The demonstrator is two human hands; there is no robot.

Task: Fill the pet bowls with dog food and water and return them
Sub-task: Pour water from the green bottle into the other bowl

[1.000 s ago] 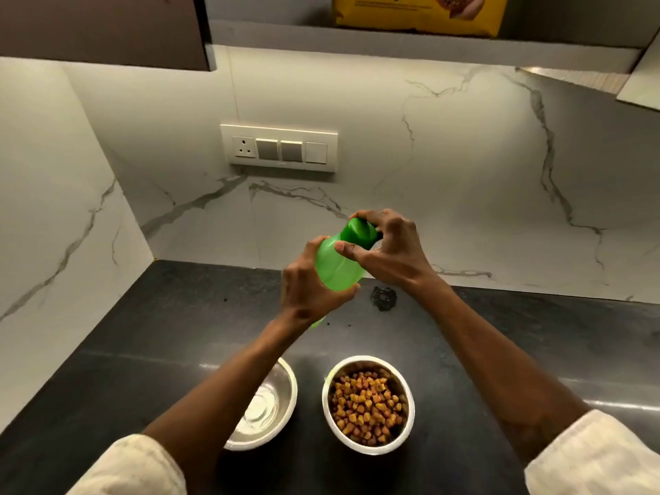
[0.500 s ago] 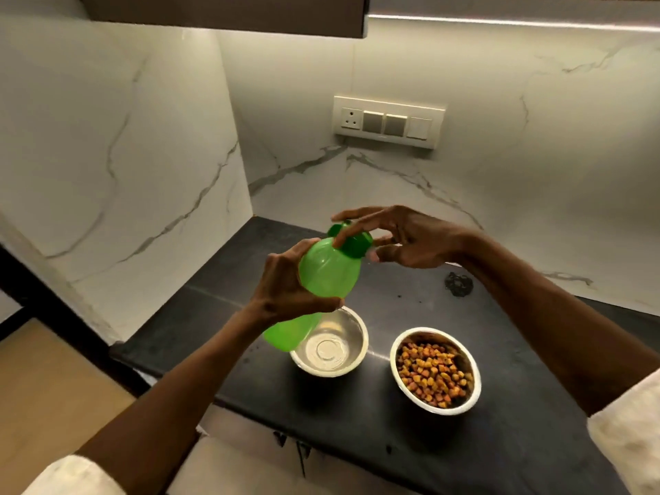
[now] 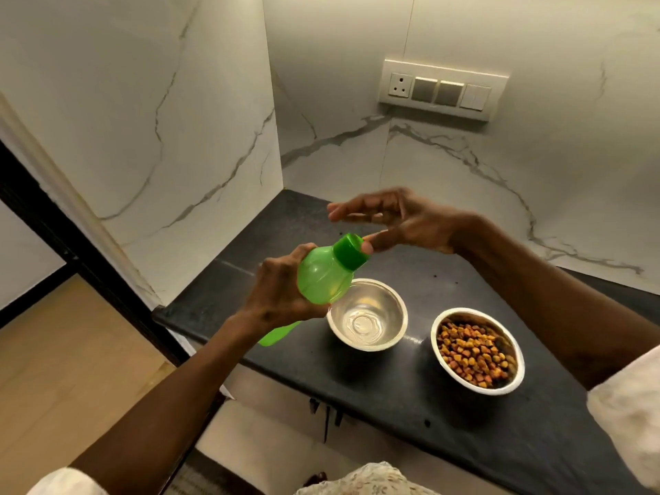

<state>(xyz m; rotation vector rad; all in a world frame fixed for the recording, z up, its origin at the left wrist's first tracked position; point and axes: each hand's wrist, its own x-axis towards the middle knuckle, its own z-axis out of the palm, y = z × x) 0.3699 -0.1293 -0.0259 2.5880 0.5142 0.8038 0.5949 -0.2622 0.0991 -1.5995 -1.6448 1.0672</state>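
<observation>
My left hand [image 3: 282, 294] grips a green plastic bottle [image 3: 321, 280], tilted with its dark green cap [image 3: 351, 251] pointing up and right. My right hand [image 3: 396, 223] hovers beside the cap with fingers spread; only the thumb tip touches the cap. Below the bottle a steel bowl [image 3: 368, 312] stands on the black counter [image 3: 464, 441] with a little water in it. To its right a second steel bowl [image 3: 476, 351] is filled with brown and orange dog food.
White marble walls close the counter at the left and back. A switch and socket panel [image 3: 443, 89] is on the back wall. The counter's front edge runs diagonally; wooden floor [image 3: 64, 369] lies below at the left.
My right hand has let go of the cap and opened its fingers. The view has swung left and down, showing the floor. The bottle stays in my left hand.
</observation>
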